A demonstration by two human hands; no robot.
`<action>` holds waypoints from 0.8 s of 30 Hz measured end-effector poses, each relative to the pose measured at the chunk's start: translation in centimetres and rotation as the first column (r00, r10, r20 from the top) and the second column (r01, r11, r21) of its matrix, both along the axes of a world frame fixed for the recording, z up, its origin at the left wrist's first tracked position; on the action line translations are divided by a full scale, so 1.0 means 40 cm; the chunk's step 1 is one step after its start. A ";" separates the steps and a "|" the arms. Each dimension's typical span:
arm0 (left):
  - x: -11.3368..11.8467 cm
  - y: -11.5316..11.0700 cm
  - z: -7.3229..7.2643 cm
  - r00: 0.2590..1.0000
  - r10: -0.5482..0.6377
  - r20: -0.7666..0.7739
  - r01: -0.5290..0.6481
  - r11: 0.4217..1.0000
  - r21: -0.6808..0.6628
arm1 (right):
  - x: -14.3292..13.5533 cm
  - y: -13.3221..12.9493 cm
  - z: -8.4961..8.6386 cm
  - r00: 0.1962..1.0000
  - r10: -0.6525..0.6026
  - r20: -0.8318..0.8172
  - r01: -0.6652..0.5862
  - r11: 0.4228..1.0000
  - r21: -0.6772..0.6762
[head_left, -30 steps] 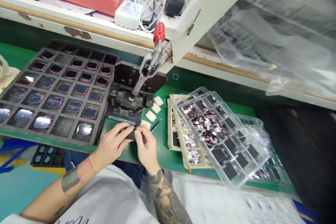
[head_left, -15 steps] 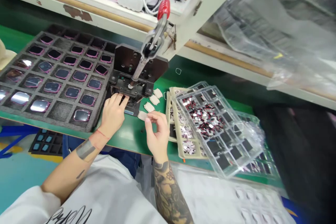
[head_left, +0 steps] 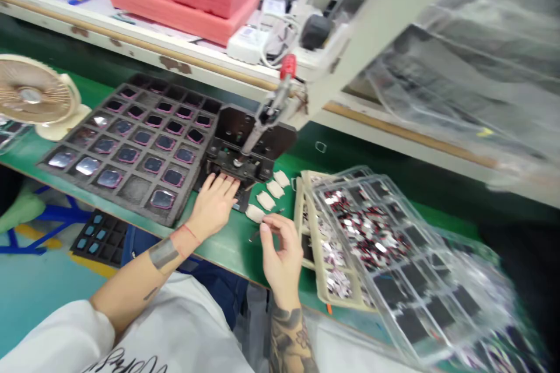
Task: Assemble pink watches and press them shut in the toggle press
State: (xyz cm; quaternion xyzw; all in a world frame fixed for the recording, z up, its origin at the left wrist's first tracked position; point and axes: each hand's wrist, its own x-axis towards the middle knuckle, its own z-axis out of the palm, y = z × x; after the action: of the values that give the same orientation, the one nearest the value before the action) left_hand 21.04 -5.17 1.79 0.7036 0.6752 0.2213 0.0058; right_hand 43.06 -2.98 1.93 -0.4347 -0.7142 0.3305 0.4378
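Green bench (head_left: 238, 247) is running below white shelf (head_left: 140, 52). L hand (head_left: 213, 210): fingers are extending straight, close together, tips passing under upper part of blk clamp fixture (head_left: 254, 166); tips hidden, can't tell if gripping anything. R hand (head_left: 282, 250): fingers are curling loosely, thumb bent toward index, palm partly open. Slim dark tool (head_left: 254, 237) is showing at fingertips; can't tell if held or lying behind them. Fingertips are hovering or resting just beside nearest of 4 pale pcs (head_left: 266, 200); contact unclear.

Pale pcs are lying in a slanting row on bench, R of fixture. Fixture is standing approx. ctr., its lever w/ red handle (head_left: 287, 67) pointing up & R. Grey foam tray (head_left: 134, 189) is sitting just L of fixture, holding pink-edged dark-faced pcs (head_left: 163, 199), mostly 1 per pocket. To R, clear divided tray (head_left: 380, 297), w/ small shiny parts (head_left: 361, 230), is lying askew, overlapping beige tray (head_left: 321, 271).

Farther out: cream fan (head_left: 32, 93) is standing far L; red foam trays (head_left: 175, 26) are stacking 2-high on shelf, near white box (head_left: 245, 45).
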 end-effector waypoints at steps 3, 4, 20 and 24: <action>0.000 0.006 -0.010 1.000 -0.001 -0.011 0.001 1.000 -0.009 | -0.008 0.020 0.009 0.999 -0.032 0.001 0.032 0.999 0.038; -0.002 0.009 -0.015 1.000 -0.004 -0.014 0.004 1.000 -0.009 | -0.021 0.030 0.029 0.999 -0.050 -0.020 0.051 0.997 0.053; 0.008 -0.353 -0.145 0.994 -0.106 -0.031 0.109 0.988 0.106 | -0.370 0.330 0.620 0.980 0.198 -0.003 -0.191 0.948 0.253; -0.008 -0.366 -0.256 0.989 -0.098 -0.107 0.128 0.937 0.326 | -0.357 0.193 0.544 0.977 0.204 -0.063 -0.123 0.778 0.616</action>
State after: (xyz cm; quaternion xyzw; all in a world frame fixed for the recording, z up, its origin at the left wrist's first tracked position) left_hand 20.73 -19.81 -8.44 0.7413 0.5863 0.2997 -0.1301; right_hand 28.77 4.73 23.69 -0.1851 -0.7883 0.1466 0.5682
